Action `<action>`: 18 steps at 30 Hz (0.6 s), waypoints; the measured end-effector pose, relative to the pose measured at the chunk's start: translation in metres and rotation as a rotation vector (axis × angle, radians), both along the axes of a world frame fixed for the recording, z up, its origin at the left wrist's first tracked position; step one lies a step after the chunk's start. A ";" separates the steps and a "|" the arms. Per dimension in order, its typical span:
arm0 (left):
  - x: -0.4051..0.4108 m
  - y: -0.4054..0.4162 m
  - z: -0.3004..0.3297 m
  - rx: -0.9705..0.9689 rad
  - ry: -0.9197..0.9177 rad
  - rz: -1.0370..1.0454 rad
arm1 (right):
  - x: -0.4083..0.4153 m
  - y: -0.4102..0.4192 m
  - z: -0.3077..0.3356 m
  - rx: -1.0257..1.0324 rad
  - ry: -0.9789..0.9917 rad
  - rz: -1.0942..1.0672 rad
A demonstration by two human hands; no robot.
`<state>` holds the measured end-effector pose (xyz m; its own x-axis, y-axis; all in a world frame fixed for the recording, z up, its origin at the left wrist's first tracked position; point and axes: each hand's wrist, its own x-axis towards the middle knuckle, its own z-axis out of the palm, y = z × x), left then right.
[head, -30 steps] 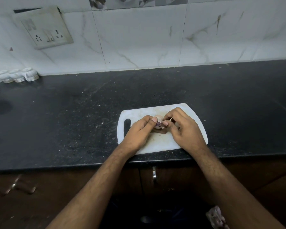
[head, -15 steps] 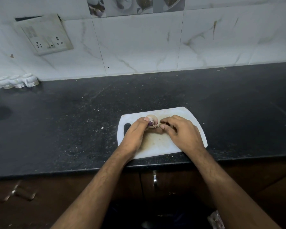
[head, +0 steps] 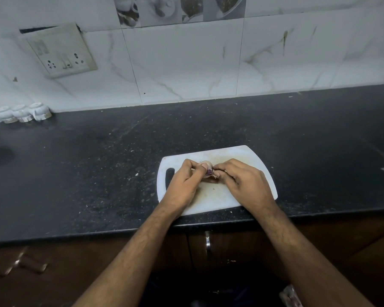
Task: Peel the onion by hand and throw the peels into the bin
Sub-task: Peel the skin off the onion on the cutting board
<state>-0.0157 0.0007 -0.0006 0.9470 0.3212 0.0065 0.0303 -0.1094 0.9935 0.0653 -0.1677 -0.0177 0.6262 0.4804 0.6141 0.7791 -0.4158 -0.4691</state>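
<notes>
A small pale onion (head: 205, 164) with a purple patch sits between both hands, just above the white cutting board (head: 231, 155). My left hand (head: 184, 182) grips it from the left, thumb on top. My right hand (head: 242, 181) pinches a bit of its skin at the right side, fingers curled. Most of the onion is hidden by the fingers. At the bottom right edge, a pile of purple peels (head: 290, 295) lies below the counter; whatever holds it is not visible.
The board lies at the front edge of a black stone counter (head: 98, 173). Small white jars (head: 22, 113) stand at the back left by the tiled wall. A socket plate (head: 60, 52) is on the wall. Dark wooden cabinet doors with a metal handle (head: 207, 241) are below.
Both hands have stayed on the onion, with the fingers shifting around it. The view has tilted up a little, so the board sits lower in it.
</notes>
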 end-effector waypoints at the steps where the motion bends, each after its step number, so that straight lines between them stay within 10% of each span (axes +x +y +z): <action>1: 0.000 0.000 0.001 0.006 -0.003 -0.002 | 0.001 0.000 -0.001 -0.002 -0.005 0.001; 18: -0.001 0.003 -0.004 0.017 -0.035 -0.091 | 0.002 0.000 -0.004 -0.070 -0.090 -0.010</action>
